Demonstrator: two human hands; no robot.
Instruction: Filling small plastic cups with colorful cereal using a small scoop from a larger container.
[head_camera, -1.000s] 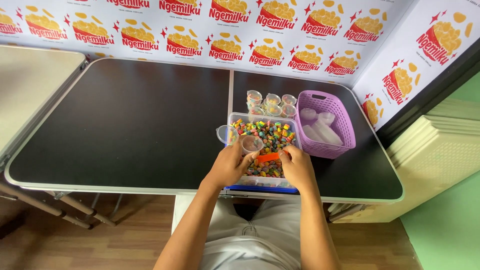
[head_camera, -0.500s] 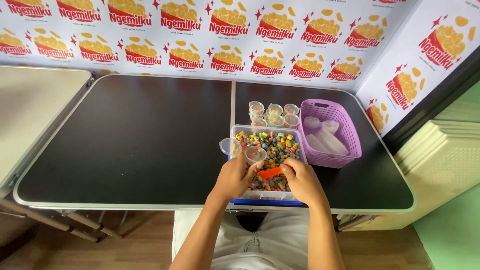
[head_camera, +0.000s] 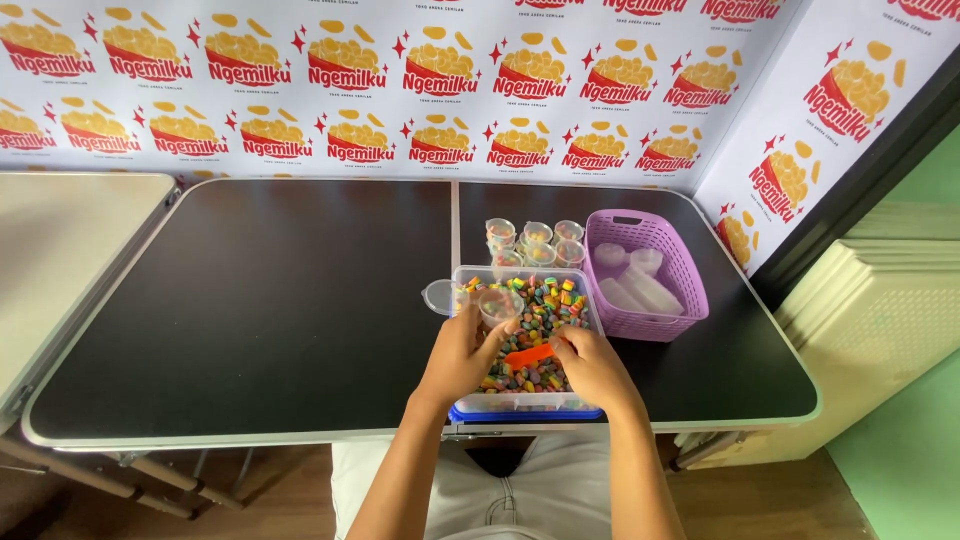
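Two hands over the candy tub (head_camera: 575, 290): left hand (head_camera: 462, 352) grips a small clear cup (head_camera: 497, 303) tilted low for filling, right hand (head_camera: 592, 364) pinches an orange scoop (head_camera: 530, 355) beside it.

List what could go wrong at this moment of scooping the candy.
The small clear cup in the left hand sits tilted over the candy box; pieces from the orange scoop in the right hand could miss it. The box reaches the table edge and might slide off.
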